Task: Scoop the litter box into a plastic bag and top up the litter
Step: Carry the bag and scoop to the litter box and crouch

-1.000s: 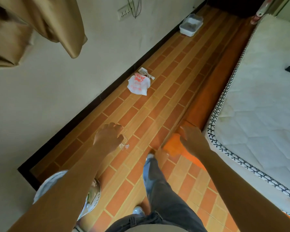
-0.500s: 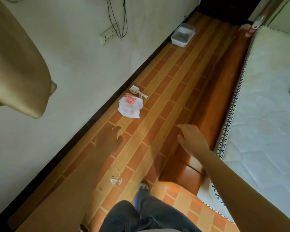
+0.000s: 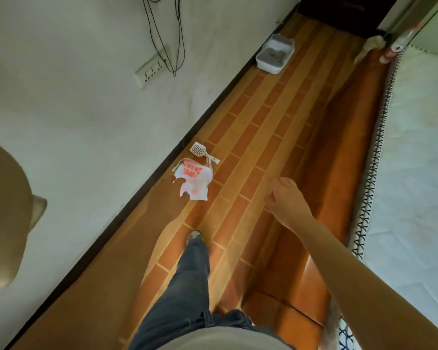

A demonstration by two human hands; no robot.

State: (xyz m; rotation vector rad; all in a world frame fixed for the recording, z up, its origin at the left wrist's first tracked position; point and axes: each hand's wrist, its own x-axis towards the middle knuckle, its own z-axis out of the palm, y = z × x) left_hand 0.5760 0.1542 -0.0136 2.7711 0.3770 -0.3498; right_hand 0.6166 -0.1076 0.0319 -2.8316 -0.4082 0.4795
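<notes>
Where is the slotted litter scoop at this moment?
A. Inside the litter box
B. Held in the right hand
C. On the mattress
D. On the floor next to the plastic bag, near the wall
D: the scoop lies on the floor tiles right beside the white plastic bag by the skirting, while the litter box stands farther along the wall.

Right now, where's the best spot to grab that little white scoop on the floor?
Probably the thin handle of the scoop, taken from above on the open-floor side. It lies flat with its slotted head toward the wall, and the handle points out over the floor beside the plastic bag.
</notes>
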